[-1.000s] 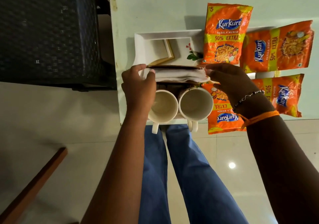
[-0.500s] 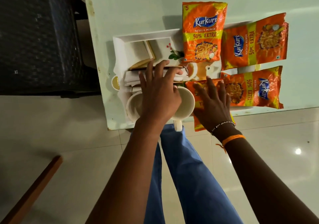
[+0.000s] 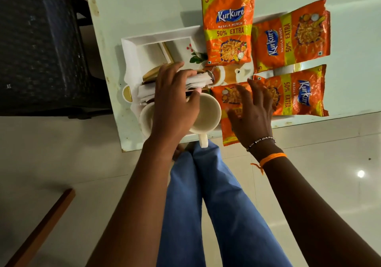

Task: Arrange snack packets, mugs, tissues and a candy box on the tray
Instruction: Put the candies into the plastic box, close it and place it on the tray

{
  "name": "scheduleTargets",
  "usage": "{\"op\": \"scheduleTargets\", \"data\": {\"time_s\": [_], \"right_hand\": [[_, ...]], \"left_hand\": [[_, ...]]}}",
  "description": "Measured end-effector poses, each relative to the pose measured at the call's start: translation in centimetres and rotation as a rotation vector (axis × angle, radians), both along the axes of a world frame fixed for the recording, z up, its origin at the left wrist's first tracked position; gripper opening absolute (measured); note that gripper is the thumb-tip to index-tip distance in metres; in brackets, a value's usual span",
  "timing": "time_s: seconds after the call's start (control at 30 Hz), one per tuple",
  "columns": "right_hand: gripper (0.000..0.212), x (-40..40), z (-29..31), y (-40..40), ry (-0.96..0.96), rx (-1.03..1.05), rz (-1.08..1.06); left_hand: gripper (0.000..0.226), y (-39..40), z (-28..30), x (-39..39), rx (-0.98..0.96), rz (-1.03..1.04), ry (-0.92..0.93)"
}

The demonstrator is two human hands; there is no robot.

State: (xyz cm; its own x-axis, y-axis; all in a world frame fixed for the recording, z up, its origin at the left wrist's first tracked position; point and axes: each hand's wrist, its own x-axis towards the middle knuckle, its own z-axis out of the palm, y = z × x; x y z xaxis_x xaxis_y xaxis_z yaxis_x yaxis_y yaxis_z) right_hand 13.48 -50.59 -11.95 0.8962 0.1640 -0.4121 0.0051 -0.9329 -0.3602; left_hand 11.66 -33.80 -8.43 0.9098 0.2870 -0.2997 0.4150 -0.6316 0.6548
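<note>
Our left hand (image 3: 175,100) is over the two mugs (image 3: 206,116) at the tray's (image 3: 132,46) near end, fingers pinching the white tissues (image 3: 198,81) just beyond them. Our right hand (image 3: 251,114) lies flat and open, palm down on the nearest snack packet (image 3: 226,95). Three more packets (image 3: 227,27) sit further back.

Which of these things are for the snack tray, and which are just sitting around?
For the tray job:
white tray
four Kurkure packets
two white mugs
tissues
gold-edged box

Just around:
dark wicker chair
wooden bar on the floor
</note>
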Motion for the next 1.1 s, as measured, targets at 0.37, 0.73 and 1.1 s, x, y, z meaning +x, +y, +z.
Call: {"op": "scheduleTargets", "data": {"time_s": [0.37, 0.73, 1.1], "right_hand": [[0.017, -3.5, 1.2, -6.8, -0.296, 0.192, -0.708], [0.044, -1.7, -1.6, -8.5, 0.177, 0.744, -1.254], [0.041, 0.6, -2.3, -9.2, 0.229, 0.717, -1.209]], "left_hand": [[0.033, 1.2, 0.1, -10.2, -0.284, 1.007, -0.021], [0.043, 3.0, -4.2, -10.8, -0.773, 0.903, 0.354], [0.044, 2.3, -5.3, -11.0, -0.733, 0.923, 0.186]]}}
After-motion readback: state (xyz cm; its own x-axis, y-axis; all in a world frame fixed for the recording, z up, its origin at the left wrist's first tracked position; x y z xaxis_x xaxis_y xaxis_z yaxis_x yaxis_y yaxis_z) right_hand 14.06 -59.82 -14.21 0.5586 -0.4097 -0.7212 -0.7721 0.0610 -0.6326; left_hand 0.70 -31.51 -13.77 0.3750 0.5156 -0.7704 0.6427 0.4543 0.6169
